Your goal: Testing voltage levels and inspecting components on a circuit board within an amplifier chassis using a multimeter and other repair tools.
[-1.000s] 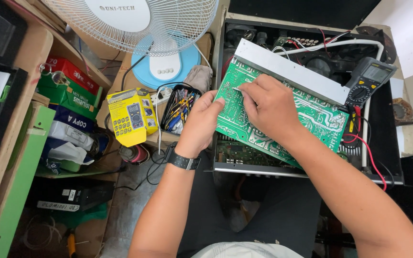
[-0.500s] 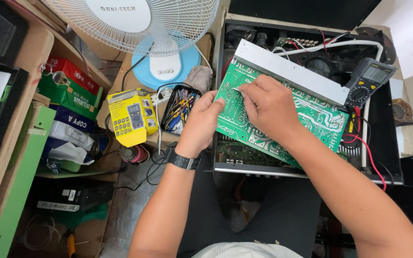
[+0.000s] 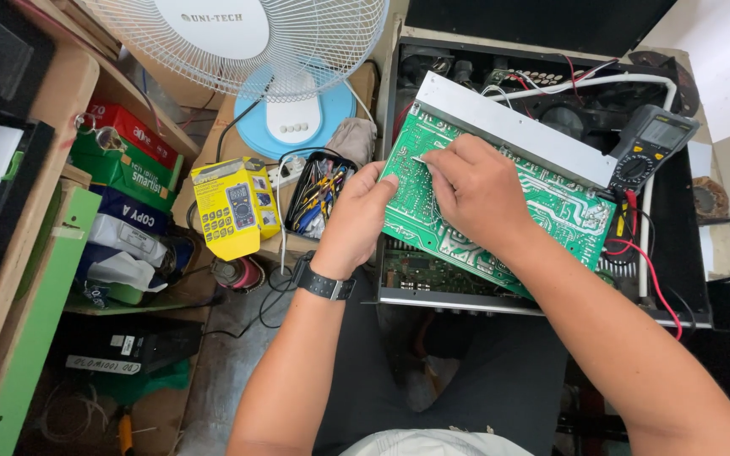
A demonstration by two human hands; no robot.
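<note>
Green circuit board (image 3: pixel 500 198), tilted over the open amplifier chassis (image 3: pixel 678 253). Left hand (image 3: pixel 355 221) closes on its left edge; right hand (image 3: pixel 475 190) pinches a thin probe against it. Inspection step; next calls for steady support.

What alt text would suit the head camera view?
Both hands, the left hand and the right hand, hold a green circuit board tilted over an open black amplifier chassis. A multimeter and a white fan sit nearby.
</note>
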